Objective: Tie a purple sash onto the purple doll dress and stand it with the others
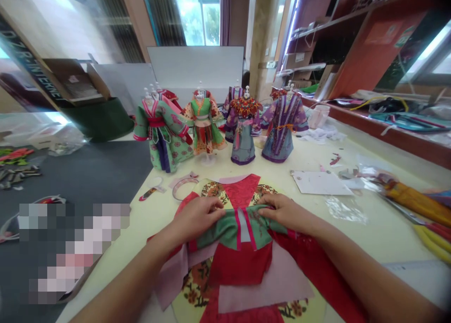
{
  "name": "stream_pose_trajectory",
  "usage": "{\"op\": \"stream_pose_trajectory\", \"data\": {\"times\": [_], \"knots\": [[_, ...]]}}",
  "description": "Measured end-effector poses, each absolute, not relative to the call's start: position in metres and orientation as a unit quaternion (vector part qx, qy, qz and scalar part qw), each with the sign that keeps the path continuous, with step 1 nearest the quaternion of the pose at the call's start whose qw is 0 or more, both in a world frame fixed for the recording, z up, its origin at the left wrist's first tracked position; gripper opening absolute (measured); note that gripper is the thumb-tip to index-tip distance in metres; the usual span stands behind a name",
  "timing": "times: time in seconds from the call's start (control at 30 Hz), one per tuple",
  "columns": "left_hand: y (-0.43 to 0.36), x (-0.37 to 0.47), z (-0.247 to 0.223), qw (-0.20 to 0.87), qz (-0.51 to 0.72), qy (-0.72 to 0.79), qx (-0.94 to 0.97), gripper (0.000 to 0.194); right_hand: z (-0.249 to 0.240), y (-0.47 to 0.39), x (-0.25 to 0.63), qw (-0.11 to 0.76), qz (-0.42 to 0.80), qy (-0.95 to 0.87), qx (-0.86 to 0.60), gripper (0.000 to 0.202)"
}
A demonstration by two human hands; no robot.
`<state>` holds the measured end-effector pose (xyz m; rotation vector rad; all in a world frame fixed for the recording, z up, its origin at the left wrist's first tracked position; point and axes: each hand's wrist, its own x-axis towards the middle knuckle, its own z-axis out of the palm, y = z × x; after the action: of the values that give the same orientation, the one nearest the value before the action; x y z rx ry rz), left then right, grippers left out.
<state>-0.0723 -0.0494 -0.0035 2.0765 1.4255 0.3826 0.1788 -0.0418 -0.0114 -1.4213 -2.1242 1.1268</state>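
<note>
While the left hand pinches a short green cloth jacket at ten o'clock, the right hand pinches at two.

Left hand and right hand on a green garment, perhaps in a pinch

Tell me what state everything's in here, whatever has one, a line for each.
Green garment: pink-trimmed front edges apart
Left hand: curled, at the green garment's upper edge
Right hand: curled, at the same edge
Miniature robes: displayed upright
Cardboard box: open
Pink ring: lying flat
Clear plastic: wrinkled
</note>
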Motion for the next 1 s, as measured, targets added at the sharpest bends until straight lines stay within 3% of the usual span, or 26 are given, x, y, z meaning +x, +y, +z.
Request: {"op": "stream_pose_trajectory", "data": {"times": [0.27,0.47,0.63,0.77,0.9,1.0], "knots": [[-0.049,-0.083,-0.002,0.258,0.099,0.511,0.814,0.050,-0.018,-0.044,0.187,0.144,0.300,-0.785,-0.522,0.035],[-0.042,-0.085,-0.008,0.345,0.138,0.500,0.782,0.039,-0.025,-0.036,0.188,0.189,0.299,-0.772,-0.527,0.023],[-0.043,-0.094,0.004,0.322,0.147,0.509,0.785,0.042,-0.020,-0.032,0.190,0.180,0.250,-0.761,-0.571,0.022],[-0.047,-0.102,0.015,0.279,0.077,0.500,0.816,0.053,-0.011,-0.030,0.206,0.165,0.297,-0.765,-0.547,0.029],[-0.046,-0.101,0.013,0.278,0.062,0.478,0.831,0.031,-0.006,-0.027,0.217,0.146,0.353,-0.756,-0.531,0.031],[-0.041,-0.098,0.007,0.286,0.089,0.485,0.822,0.029,-0.005,-0.027,0.214,0.204,0.435,-0.696,-0.534,0.023]]}}
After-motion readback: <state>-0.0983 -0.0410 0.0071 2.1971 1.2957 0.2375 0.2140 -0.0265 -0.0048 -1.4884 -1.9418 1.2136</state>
